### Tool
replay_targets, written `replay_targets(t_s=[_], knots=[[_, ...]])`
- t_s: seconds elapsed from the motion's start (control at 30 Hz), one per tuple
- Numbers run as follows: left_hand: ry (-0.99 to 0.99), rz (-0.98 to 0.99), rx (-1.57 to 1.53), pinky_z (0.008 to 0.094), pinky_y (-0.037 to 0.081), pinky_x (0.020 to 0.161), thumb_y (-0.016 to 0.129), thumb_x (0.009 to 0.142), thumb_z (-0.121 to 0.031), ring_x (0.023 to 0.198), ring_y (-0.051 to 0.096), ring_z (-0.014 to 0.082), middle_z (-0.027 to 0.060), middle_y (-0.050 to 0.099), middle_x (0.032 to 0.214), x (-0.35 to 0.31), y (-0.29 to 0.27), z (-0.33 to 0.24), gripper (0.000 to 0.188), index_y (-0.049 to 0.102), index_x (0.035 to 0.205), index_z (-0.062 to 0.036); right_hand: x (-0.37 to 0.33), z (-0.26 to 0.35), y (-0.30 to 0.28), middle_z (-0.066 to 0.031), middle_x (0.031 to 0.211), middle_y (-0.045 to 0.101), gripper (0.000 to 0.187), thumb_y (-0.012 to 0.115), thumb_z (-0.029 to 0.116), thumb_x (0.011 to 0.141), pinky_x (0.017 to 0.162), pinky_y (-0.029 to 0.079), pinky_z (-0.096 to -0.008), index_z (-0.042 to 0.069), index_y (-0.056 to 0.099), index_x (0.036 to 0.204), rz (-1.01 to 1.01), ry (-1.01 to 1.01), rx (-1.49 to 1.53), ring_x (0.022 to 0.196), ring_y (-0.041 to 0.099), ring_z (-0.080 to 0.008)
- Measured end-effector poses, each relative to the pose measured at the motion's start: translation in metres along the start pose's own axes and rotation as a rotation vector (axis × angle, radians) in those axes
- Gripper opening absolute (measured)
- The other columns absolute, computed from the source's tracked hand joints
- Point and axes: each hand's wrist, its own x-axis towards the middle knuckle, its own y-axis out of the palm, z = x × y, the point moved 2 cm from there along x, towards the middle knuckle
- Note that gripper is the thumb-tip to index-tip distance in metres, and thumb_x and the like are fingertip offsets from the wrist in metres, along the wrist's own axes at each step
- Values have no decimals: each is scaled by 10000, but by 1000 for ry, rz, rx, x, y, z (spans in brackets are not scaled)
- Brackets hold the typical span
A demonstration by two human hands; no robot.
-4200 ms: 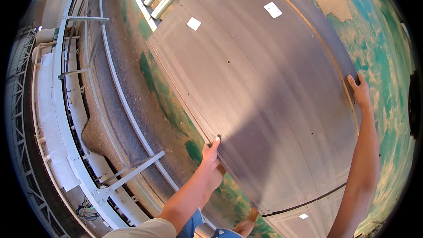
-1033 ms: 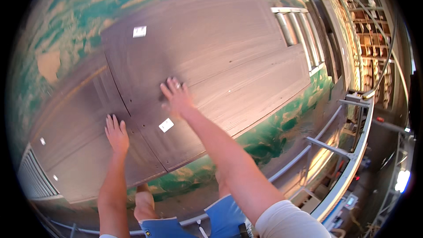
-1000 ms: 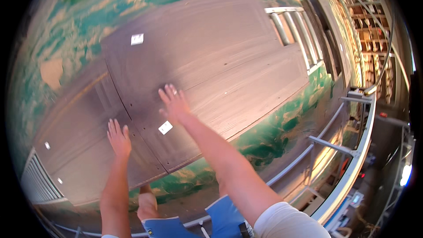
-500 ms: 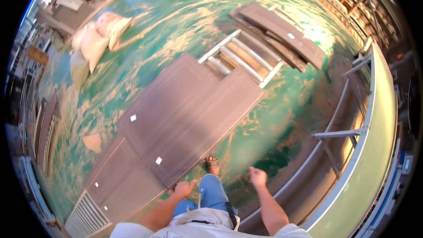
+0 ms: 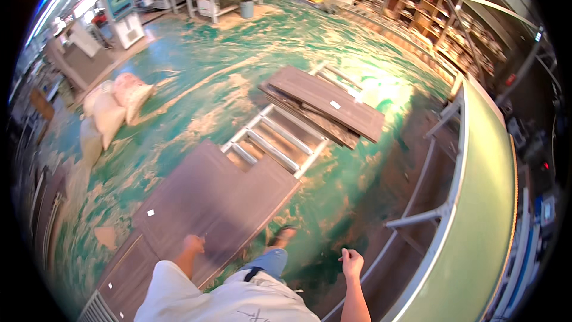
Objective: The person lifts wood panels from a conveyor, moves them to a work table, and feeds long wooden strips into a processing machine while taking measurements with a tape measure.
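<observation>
While person (image 5: 244, 301) stands on dusty green floor (image 5: 208, 71), green-topped conveyor (image 5: 471, 220) runs along right, near end cut off. Wooden shelving (image 5: 417, 3) at back holds many small items (image 5: 471, 33), too unclear to identify. Notched brown panel (image 5: 220, 203) lies on roller frame (image 5: 288, 137), lower edge partly hidden by person. Beyond, brown panel stack (image 5: 310, 92) sits askew. Pale sacks (image 5: 108, 116) slump, contents hidden. Left hand (image 5: 193, 244) over notched brown panel, blurred; cannot tell finger state or contact. Right hand (image 5: 353, 262) out over floor, fingers curled together.
</observation>
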Motion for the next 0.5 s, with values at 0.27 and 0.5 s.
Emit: replay_targets(t_s=[0.27, 0.5], knots=[[268, 306, -246, 468, 563, 788, 615, 912, -502, 930, 709, 346, 166, 730, 1052, 21, 83, -185, 470, 719, 1108, -88, 165, -111, -20, -154, 907, 749, 410, 705, 126, 879, 725, 566, -341, -116, 607, 1194, 283, 187, 30, 783, 708, -199], [564, 364, -182, 404, 533, 921, 740, 792, -612, 1006, 692, 305, 217, 674, 1227, -17, 70, -722, 933, 459, 1467, -32, 340, 3, -134, -187, 1333, 630, 519, 690, 297, 957, 1058, 446, -365, -55, 591, 1325, 172, 266, 71, 1225, 585, -272]])
